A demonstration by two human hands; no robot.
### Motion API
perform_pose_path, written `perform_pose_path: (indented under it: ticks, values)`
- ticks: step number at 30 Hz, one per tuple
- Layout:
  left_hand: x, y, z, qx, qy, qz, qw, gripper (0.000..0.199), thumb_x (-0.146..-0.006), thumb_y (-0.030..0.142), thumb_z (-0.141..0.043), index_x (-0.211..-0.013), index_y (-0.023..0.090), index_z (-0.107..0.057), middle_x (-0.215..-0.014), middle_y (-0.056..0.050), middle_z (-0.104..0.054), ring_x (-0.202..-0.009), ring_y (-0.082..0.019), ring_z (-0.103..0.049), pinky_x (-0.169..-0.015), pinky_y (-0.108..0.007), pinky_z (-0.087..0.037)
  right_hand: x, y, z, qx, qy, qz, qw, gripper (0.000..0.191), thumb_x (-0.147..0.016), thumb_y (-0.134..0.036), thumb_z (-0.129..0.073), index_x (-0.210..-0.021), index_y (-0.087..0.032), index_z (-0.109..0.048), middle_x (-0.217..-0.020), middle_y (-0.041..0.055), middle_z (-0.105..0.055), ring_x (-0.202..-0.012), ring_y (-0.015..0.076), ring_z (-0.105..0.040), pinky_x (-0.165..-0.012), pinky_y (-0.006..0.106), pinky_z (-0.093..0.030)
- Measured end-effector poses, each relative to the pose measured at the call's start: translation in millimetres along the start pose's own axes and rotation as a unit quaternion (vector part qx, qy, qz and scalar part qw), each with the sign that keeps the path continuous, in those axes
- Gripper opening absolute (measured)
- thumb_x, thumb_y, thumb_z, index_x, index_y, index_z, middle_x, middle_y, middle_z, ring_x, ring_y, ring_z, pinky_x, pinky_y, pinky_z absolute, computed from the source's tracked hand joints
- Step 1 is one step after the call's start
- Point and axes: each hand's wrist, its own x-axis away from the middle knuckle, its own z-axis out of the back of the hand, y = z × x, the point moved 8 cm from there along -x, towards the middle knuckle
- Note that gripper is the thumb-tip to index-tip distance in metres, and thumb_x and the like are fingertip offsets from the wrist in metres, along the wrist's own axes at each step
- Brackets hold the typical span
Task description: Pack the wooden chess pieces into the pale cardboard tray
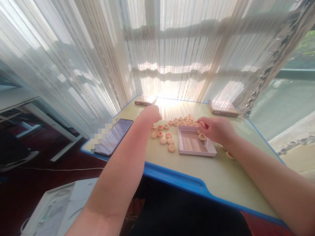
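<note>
1. Game pieces (181,123), round and pale, lie on the table (246,131) in a dense cluster just behind the tray, with a looser scatter to its left. We see red marks on many, dark marks on some, and blank upper faces on several nearest us.
2. Inside the shallow white tray (197,153), near its right side, we find a dark-marked piece (202,137), with another partly hidden beside our fingers.
3. Our right hand (216,129) reaches over the tray's far right corner, its fingers bent; we cannot tell whether they grip a piece.
4. Under our right forearm, a partly covered piece (230,155) rests on the table, outside the tray.
5. Our left hand (151,113) is curled near the left end of the scatter; its fingers are hidden from us, so we cannot tell whether it holds anything.
6. To the left of our left forearm lies a dark-framed phone (114,136), near the table's blue edge (172,173).
7. Toward the far side we see a left pack (145,99) and a right pack (223,108), well apart, before sheer striped curtains (177,49).
</note>
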Motion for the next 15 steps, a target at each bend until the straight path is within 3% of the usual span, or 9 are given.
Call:
perform_pose_path:
  ticks: [4,8,11,15]
  values:
    - [20.6,-1.0,-1.7,-0.019,-0.079,0.038,0.996,0.042,-0.073,0.035,-0.063,-0.109,0.013,-0.065,-0.106,-0.017,-0.068,-0.091,-0.031,-0.066,-0.074,-0.037,-0.052,0.3,-0.1,-0.7,0.004,-0.004,-0.006,1.0,0.03,-0.079,-0.033,-0.046,-0.091,-0.024,-0.072,-0.068,0.002,-0.07,-0.06,0.0165,-0.059,-0.055,0.027,-0.034]
    - [32.9,0.5,-0.9,-0.015,-0.1,0.051,0.994,0.053,-0.068,0.047,-0.068,-0.11,0.016,-0.064,-0.106,-0.016,-0.068,-0.09,-0.031,-0.066,-0.07,-0.034,-0.052,1.1,0.5,0.7,0.001,0.005,-0.021,1.0,0.03,-0.08,-0.033,-0.046,-0.09,-0.024,-0.072,-0.067,0.0022,-0.07,-0.06,0.0164,-0.06,-0.055,0.026,-0.034]
    - [34.6,0.7,-2.2,0.006,-0.103,0.045,0.994,0.054,-0.067,0.052,-0.068,-0.107,0.016,-0.065,-0.096,-0.015,-0.071,-0.081,-0.027,-0.067,-0.067,-0.031,-0.051,1.2,1.1,2.2,-0.002,0.019,-0.025,1.0,0.03,-0.08,-0.033,-0.046,-0.089,-0.023,-0.072,-0.066,0.002,-0.07,-0.06,0.0164,-0.06,-0.056,0.026,-0.034]
    - [37.5,-7.7,-18.7,-0.015,-0.196,0.07,0.978,0.037,-0.066,0.047,-0.069,-0.086,0.015,-0.07,-0.071,-0.012,-0.072,-0.067,-0.025,-0.067,-0.065,-0.034,-0.052,1.1,2.6,3.6,0.004,0.033,-0.031,0.999,0.03,-0.079,-0.032,-0.046,-0.088,-0.022,-0.072,-0.065,0.0021,-0.069,-0.06,0.0164,-0.06,-0.055,0.026,-0.034]
